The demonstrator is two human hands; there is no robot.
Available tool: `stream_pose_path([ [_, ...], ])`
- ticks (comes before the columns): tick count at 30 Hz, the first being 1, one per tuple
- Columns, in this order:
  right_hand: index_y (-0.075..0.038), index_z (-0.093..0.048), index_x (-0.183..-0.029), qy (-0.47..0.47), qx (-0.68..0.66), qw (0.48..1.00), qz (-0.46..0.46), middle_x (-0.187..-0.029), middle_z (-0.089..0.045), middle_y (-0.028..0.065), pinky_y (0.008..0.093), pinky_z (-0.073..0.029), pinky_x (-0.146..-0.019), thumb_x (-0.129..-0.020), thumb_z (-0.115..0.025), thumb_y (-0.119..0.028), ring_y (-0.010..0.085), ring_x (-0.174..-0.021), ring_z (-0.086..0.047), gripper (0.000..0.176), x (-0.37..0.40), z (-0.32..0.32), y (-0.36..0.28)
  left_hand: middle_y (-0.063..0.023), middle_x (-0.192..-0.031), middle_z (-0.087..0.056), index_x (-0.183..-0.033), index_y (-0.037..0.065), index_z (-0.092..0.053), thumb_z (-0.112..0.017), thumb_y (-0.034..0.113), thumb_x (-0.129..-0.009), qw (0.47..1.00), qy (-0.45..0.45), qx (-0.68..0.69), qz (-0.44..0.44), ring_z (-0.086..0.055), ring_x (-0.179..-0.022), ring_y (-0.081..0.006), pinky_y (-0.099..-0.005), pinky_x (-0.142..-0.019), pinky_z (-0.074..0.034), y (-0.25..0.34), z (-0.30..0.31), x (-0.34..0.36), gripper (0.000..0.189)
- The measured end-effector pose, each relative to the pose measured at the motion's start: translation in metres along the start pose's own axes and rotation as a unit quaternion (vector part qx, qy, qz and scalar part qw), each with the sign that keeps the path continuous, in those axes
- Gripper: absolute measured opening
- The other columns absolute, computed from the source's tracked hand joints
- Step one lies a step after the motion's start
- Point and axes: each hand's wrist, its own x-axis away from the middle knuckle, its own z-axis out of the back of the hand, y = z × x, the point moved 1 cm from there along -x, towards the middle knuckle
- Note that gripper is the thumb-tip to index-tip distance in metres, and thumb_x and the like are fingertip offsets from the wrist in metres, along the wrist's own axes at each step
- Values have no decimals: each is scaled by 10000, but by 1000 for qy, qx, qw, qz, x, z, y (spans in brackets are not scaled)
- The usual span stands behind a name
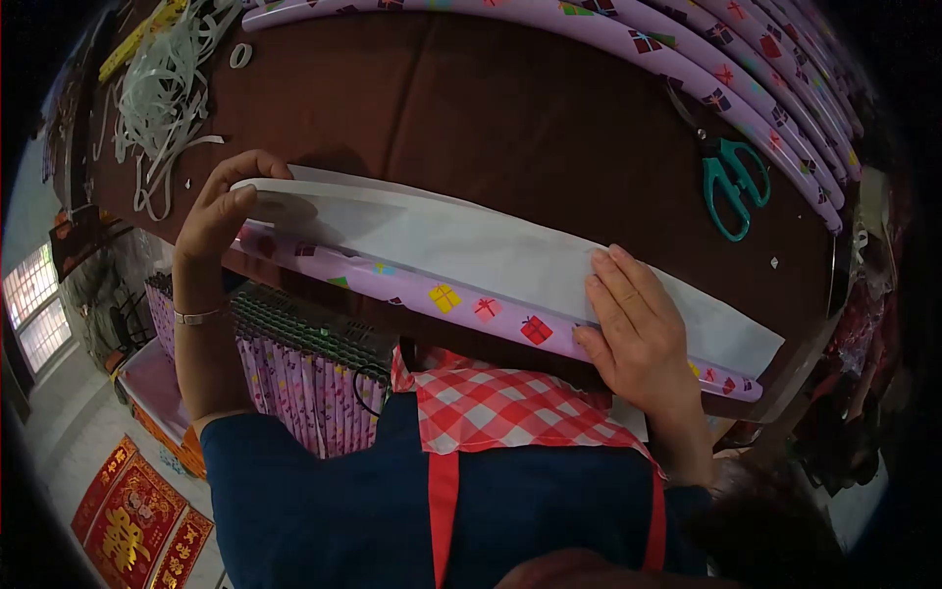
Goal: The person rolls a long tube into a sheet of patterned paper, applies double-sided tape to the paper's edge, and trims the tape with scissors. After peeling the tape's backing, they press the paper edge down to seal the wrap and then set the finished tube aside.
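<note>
A partly rolled sheet of purple gift-patterned paper (412,288) lies along the near edge of the brown table, its white underside facing up. At the sheet's left end my left hand (224,204) curls round the white edge, thumb on the near side and fingers behind. Toward the right end my right hand (636,329) lies flat on the white side, fingers stretched and together, with the thumb over the purple roll. The far right corner of the sheet spreads out flat on the table.
Teal-handled scissors (736,187) lie at the right of the brown table (471,118). Finished-looking purple rolls (628,37) line the far and right edges. A tangle of white strips (162,88) and a small white ring (240,56) are at the upper left.
</note>
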Motion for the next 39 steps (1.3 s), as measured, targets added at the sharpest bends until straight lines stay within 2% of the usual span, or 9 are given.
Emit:
stream_pose_path([
  [3,64,-650,-1121,-1,2,1000,-5,-1253,-602,233,466,-415,-1052,-763,-744,-190,366,-1248,-528,449,0,-1,0,-31,-866,-604,-963,13,-608,-690,575,-754,998,22,-42,-36,-583,-835,-132,-277,-819,-457,11,-13,7,605],
  [7,65,-652,-1117,9,6,1000,0,-1255,-601,231,463,-415,-1051,-773,-743,-200,360,-1255,-522,443,0,-2,0,-61,-804,-571,-921,2,-624,-631,579,-776,986,-111,32,-121,-556,-745,-173,-351,-905,-463,7,-34,-4,595],
  [10,65,-654,-1113,10,7,1000,-2,-1256,-601,230,461,-415,-1051,-781,-741,-205,354,-1260,-519,437,1,-3,0,-31,-734,-488,-893,17,-617,-628,547,-788,952,-165,215,-142,-473,-698,-175,-441,-964,-431,-2,-57,-15,540],
  [13,65,-653,-1113,8,5,1000,-4,-1259,-600,230,459,-414,-1051,-785,-738,-204,352,-1262,-518,433,1,-2,0,-52,-776,-534,-910,8,-624,-630,502,-804,924,-144,329,-133,-510,-738,-177,-396,-891,-467,-14,-65,-27,505],
  [16,65,-650,-1119,5,3,1000,-5,-1265,-595,230,459,-411,-1052,-787,-735,-199,355,-1261,-517,433,1,-2,-1,-89,-852,-601,-922,-4,-629,-630,491,-806,976,-96,175,-81,-569,-792,-183,-332,-824,-488,-20,-40,-25,508],
  [23,63,-646,-1127,12,0,1000,-1,-1272,-591,230,460,-408,-1052,-782,-736,-198,361,-1258,-518,443,1,-3,0,-108,-946,-638,-957,-20,-638,-602,474,-841,980,-55,179,-73,-612,-876,-198,-306,-787,-491,-38,2,-13,509],
  [25,63,-646,-1127,13,-3,1000,-1,-1271,-592,230,461,-410,-1051,-779,-739,-199,360,-1258,-519,445,-1,-3,-1,-114,-989,-638,-989,-25,-641,-547,473,-883,972,55,219,-60,-613,-902,-205,-312,-789,-490,-48,9,-8,518],
  [31,61,-646,-1127,13,6,1000,-5,-1262,-598,228,465,-419,-1045,-761,-751,-195,356,-1257,-522,459,1,-5,-1,-110,-1015,-640,-1001,-25,-629,-502,424,-933,986,-16,133,-97,-617,-937,-198,-315,-816,-491,-41,19,-6,471],
  [39,66,-650,-1114,14,-3,1000,0,-1254,-601,233,459,-417,-1049,-751,-753,-185,357,-1250,-528,454,-2,-3,-1,-76,-961,-649,-991,-3,-629,-578,349,-914,994,19,83,-71,-626,-898,-158,-285,-809,-490,-29,19,3,363],
])
